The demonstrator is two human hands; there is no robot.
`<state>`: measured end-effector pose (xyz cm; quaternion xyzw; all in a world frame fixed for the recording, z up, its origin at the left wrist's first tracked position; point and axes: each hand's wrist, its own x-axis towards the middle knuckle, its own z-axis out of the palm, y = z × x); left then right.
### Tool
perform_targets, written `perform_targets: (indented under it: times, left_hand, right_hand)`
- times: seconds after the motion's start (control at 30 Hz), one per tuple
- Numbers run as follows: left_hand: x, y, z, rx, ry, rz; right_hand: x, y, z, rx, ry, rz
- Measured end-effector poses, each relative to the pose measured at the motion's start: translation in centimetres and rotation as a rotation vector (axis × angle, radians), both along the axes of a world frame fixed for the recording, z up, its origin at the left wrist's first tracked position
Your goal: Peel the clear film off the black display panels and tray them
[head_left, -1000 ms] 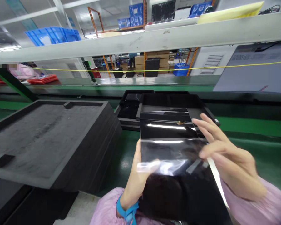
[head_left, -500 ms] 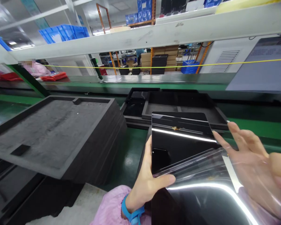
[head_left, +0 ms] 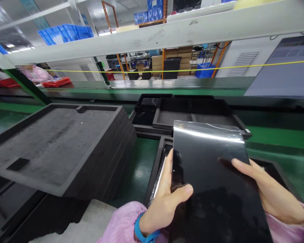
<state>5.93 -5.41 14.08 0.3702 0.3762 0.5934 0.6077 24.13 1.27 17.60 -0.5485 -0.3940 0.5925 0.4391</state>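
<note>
A glossy black display panel (head_left: 212,189) is held up in front of me, tilted, its lower end running out of view. Clear film (head_left: 207,127) lies over its face and sticks out a little past the top edge. My left hand (head_left: 167,195), with a blue wristband, grips the left edge, thumb on the face and fingers behind. My right hand (head_left: 271,185) clasps the right edge the same way, its fingers mostly hidden. Under the panel is a dark foam tray (head_left: 152,179) with a silvery-edged item in it, partly covered.
A tall stack of grey foam trays (head_left: 96,148) stands at left. Further back sit more black trays (head_left: 174,118), one holding glossy black panels (head_left: 144,116). A white beam (head_left: 147,38) and a yellow cord (head_left: 147,71) cross ahead. A person in pink (head_left: 38,74) is far left.
My right hand has come off the lifted film and now grips the panel's right edge. The film, peeled back before, now lies over the face. The panel has shifted slightly right.
</note>
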Motion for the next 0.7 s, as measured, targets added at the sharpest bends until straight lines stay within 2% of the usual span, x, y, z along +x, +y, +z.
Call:
perform_targets:
  times: [0.1,0.23,0.37,0.53,0.7]
  left_hand:
    - [0.1,0.1,0.5,0.053,-0.051,-0.044]
    - [-0.5,0.6,0.3,0.040,-0.175,-0.122]
    - [-0.9,1.0,0.1,-0.042,-0.250,-0.160]
    - [-0.4,0.9,1.8,-0.054,-0.270,-0.222]
    - [-0.3,1.9,2.5,-0.036,-0.257,-0.235]
  right_hand:
    - [-0.2,-0.6,0.6,-0.131,0.140,-0.048]
    - [1.6,0.3,-0.6,-0.160,0.223,-0.059]
    - [2.9,1.0,-1.3,-0.217,0.198,-0.128]
    - [2.2,1.9,-0.3,-0.298,0.140,-0.166]
    - [1.9,2.8,-1.0,-0.269,0.163,-0.158]
